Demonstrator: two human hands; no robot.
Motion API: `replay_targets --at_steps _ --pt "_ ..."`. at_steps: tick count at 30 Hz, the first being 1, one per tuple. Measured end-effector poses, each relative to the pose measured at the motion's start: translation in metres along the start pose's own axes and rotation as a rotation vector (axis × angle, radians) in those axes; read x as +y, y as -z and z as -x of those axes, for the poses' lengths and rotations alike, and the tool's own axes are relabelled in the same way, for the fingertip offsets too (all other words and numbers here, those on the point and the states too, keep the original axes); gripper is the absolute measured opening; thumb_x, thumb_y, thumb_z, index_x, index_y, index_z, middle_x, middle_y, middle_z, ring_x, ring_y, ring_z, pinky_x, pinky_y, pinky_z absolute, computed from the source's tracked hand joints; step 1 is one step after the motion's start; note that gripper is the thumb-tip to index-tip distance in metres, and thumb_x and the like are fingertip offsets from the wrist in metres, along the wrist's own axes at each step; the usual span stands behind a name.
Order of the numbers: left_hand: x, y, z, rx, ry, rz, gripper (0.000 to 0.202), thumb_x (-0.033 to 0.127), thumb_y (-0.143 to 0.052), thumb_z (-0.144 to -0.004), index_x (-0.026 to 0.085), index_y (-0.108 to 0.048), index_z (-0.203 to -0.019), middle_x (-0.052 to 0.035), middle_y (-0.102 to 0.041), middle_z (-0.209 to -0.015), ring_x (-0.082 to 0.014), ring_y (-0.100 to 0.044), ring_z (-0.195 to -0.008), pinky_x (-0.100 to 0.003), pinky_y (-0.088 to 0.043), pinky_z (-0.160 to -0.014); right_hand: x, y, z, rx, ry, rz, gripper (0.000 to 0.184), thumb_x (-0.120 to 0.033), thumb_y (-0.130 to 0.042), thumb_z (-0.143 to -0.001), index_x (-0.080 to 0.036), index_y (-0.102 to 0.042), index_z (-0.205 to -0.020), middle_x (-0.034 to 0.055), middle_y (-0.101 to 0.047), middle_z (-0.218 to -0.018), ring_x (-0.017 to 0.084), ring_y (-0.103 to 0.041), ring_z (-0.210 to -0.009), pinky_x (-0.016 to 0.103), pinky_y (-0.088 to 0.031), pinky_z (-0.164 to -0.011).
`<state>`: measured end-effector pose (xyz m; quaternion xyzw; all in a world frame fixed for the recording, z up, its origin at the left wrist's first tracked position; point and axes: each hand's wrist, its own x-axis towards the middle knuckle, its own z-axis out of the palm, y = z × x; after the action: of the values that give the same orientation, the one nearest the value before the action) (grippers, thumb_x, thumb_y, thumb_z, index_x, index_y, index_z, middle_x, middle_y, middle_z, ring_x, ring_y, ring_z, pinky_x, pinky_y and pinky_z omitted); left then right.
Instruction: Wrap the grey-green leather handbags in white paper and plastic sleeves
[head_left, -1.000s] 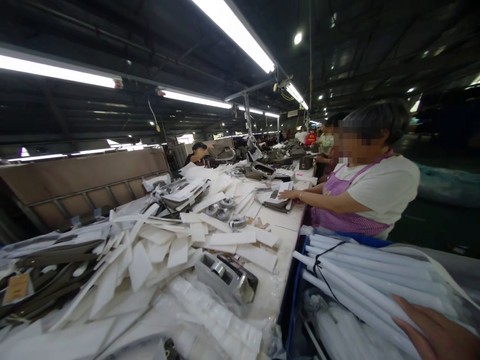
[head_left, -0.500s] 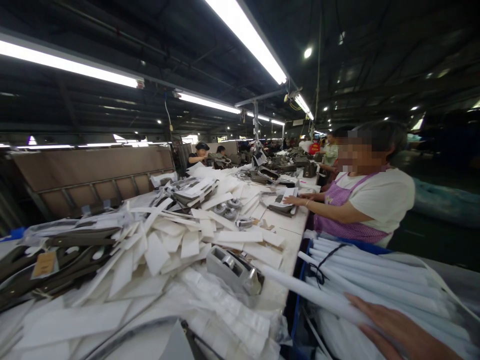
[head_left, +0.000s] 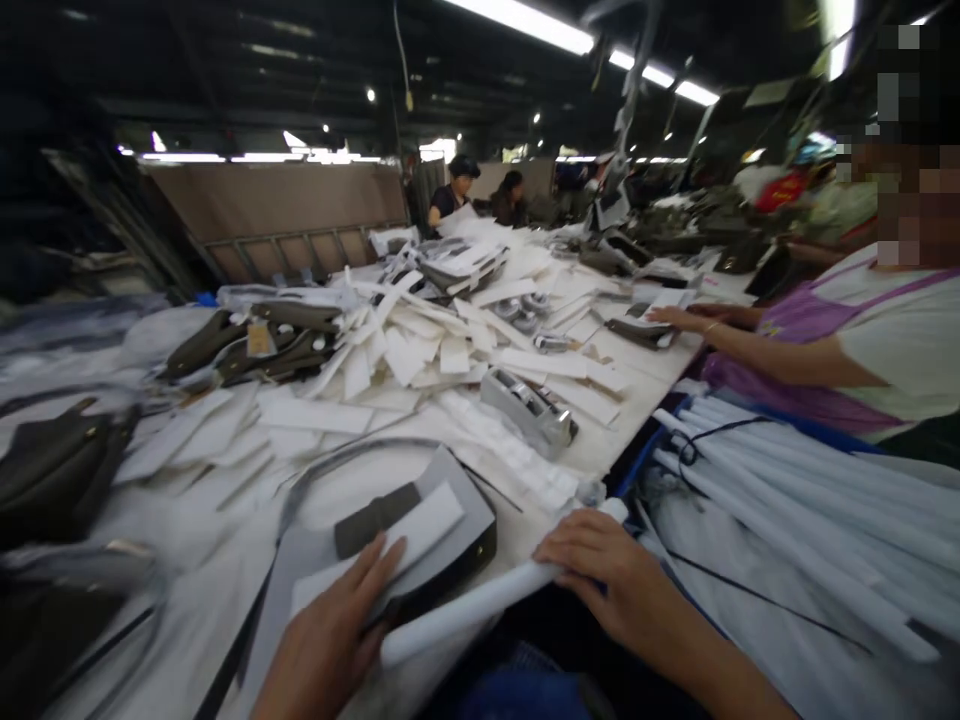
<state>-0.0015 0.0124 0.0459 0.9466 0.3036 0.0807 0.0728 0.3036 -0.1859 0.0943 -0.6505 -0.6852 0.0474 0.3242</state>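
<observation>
My right hand is closed around a white rolled tube that lies across the near table edge, one end sticking up by my fingers. My left hand rests flat, fingers stretched out, on a grey bag with a white paper strip on its flap. The bag lies on the white table right in front of me, and its long strap curves away to the left.
A bundle of white tubes tied with black cord fills a blue-edged bin at right. A tape dispenser, many white strips and dark bags cover the table. A person in a purple apron works beside me; others sit farther back.
My view swung down and left. My right hand pulled one tube out of the bundle and brought it over to the table edge. My left hand came into view on the grey bag.
</observation>
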Motion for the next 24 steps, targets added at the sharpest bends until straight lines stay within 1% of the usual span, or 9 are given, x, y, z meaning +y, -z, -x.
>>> replay_targets --at_steps 2,4,7,10,13,16,18,21,24 --pt "-0.001 0.018 -0.005 -0.157 0.009 0.016 0.066 0.023 -0.051 -0.089 0.035 -0.031 -0.151 -0.0033 -0.041 -0.152 -0.0257 -0.055 -0.127 -0.039 -0.054 -0.098 -0.014 -0.027 -0.008 0.005 0.065 -0.065 0.025 -0.015 -0.059 -0.092 -0.026 -0.069 -0.111 0.0021 -0.073 -0.106 0.021 -0.061 -0.100 0.037 -0.052 -0.090" --pt "0.001 0.033 -0.012 -0.235 0.007 0.048 0.065 0.026 -0.054 -0.089 0.032 -0.034 -0.150 -0.0066 -0.039 -0.153 -0.0261 -0.053 -0.129 -0.041 -0.050 -0.103 -0.026 -0.052 -0.013 0.017 0.140 -0.081 0.025 -0.013 -0.056 -0.093 -0.025 -0.069 -0.112 0.0020 -0.073 -0.106 0.020 -0.060 -0.098 0.036 -0.051 -0.086" --pt "0.004 0.047 -0.017 -0.280 -0.013 0.086 0.067 0.030 -0.057 -0.089 0.027 -0.032 -0.151 -0.0110 -0.036 -0.154 -0.0260 -0.048 -0.134 -0.042 -0.045 -0.108 -0.034 -0.084 -0.017 0.069 0.246 -0.041 0.026 -0.014 -0.052 -0.095 -0.023 -0.069 -0.113 0.0025 -0.073 -0.106 0.020 -0.059 -0.096 0.036 -0.049 -0.084" --pt "0.008 0.049 -0.016 -0.292 -0.022 0.086 0.063 0.038 -0.053 -0.094 0.026 -0.032 -0.151 -0.0117 -0.036 -0.155 -0.0250 -0.044 -0.137 -0.042 -0.042 -0.110 -0.034 -0.108 -0.022 0.172 0.313 0.029 0.027 -0.014 -0.049 -0.096 -0.022 -0.068 -0.114 0.0034 -0.073 -0.107 0.018 -0.059 -0.095 0.035 -0.048 -0.081" --pt "0.011 0.047 -0.014 -0.280 -0.005 0.078 0.065 0.049 -0.053 -0.094 0.026 -0.032 -0.151 -0.0111 -0.035 -0.155 -0.0255 -0.043 -0.138 -0.042 -0.042 -0.110 -0.035 -0.125 -0.030 0.265 0.369 0.057 0.026 -0.016 -0.051 -0.097 -0.023 -0.068 -0.114 0.0025 -0.072 -0.106 0.016 -0.060 -0.097 0.034 -0.046 -0.084" --pt "0.014 0.041 -0.010 -0.243 0.008 0.046 0.080 0.050 -0.066 -0.085 0.025 -0.030 -0.152 -0.0131 -0.033 -0.156 -0.0285 -0.042 -0.138 -0.043 -0.044 -0.108 -0.035 -0.141 -0.037 0.323 0.388 0.046 0.022 -0.019 -0.055 -0.097 -0.025 -0.069 -0.113 0.0017 -0.072 -0.101 0.015 -0.061 -0.096 0.032 -0.045 -0.086" --pt "0.015 0.033 -0.006 -0.191 -0.008 0.003 0.084 0.043 -0.071 -0.083 0.025 -0.028 -0.153 -0.0139 -0.032 -0.157 -0.0296 -0.042 -0.138 -0.042 -0.046 -0.107 -0.033 -0.151 -0.039 0.339 0.379 0.045 0.020 -0.020 -0.058 -0.095 -0.026 -0.070 -0.110 0.0009 -0.071 -0.097 0.014 -0.061 -0.092 0.032 -0.045 -0.084" --pt "0.013 0.015 0.000 -0.082 -0.047 -0.068 0.079 0.028 -0.066 -0.086 0.027 -0.024 -0.153 -0.0136 -0.030 -0.158 -0.0292 -0.044 -0.137 -0.042 -0.048 -0.105 -0.030 -0.159 -0.039 0.341 0.372 0.042 0.016 -0.019 -0.061 -0.094 -0.025 -0.070 -0.106 0.0001 -0.072 -0.093 0.014 -0.061 -0.088 0.032 -0.045 -0.081" --pt "0.010 -0.007 0.006 0.051 -0.073 -0.125 0.076 0.021 -0.055 -0.091 0.028 -0.015 -0.155 -0.0141 -0.031 -0.157 -0.0300 -0.044 -0.137 -0.045 -0.047 -0.106 -0.029 -0.145 -0.039 0.298 0.389 0.007 0.014 -0.018 -0.059 -0.095 -0.022 -0.069 -0.103 -0.0001 -0.073 -0.094 0.013 -0.062 -0.087 0.030 -0.047 -0.081"
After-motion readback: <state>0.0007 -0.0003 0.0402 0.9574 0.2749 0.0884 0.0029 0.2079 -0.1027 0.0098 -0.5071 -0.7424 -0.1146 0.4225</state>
